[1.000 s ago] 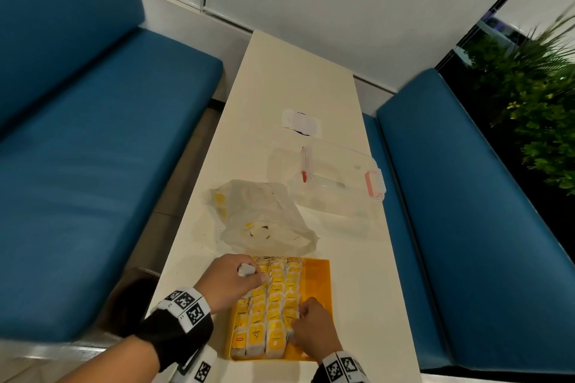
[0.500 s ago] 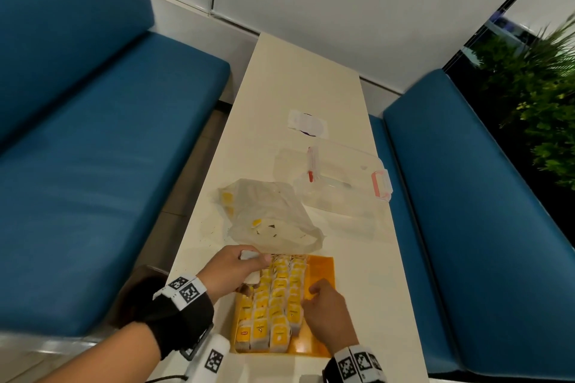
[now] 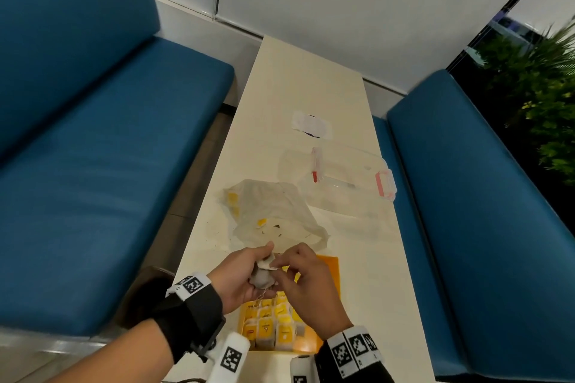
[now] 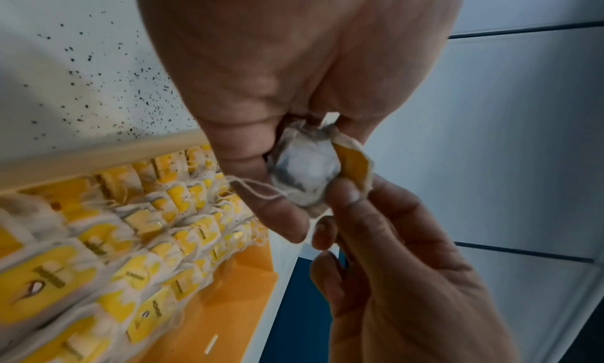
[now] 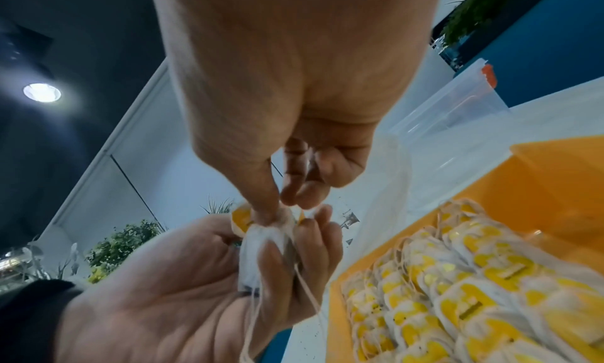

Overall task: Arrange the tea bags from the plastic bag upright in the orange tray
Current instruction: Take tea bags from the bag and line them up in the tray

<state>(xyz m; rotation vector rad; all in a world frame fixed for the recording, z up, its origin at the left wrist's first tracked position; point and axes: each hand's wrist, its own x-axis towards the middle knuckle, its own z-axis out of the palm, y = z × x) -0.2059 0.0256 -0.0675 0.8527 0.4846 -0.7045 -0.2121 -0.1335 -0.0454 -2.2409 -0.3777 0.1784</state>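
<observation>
My left hand (image 3: 245, 277) holds a crumpled white tea bag (image 3: 263, 274) with a yellow tag and loose string, lifted above the orange tray (image 3: 331, 277). My right hand (image 3: 306, 280) pinches the same tea bag's top with thumb and forefinger. The left wrist view shows the tea bag (image 4: 307, 172) between both hands; in the right wrist view the tea bag (image 5: 258, 244) has its string hanging down. Rows of yellow-tagged tea bags (image 3: 270, 323) stand upright in the tray's left part. The clear plastic bag (image 3: 273, 214) lies just beyond the tray, a few yellow tags inside.
A clear lidded container (image 3: 345, 180) with pink clasps sits beyond the bag at the table's right edge. A white paper scrap (image 3: 311, 126) lies farther back. Tea crumbs dot the narrow cream table (image 3: 298, 84). Blue benches (image 3: 93, 165) flank both sides.
Both hands have risen off the tray and met above it. The left hand still holds its tea bag, and the right hand has left the rows and now pinches that bag.
</observation>
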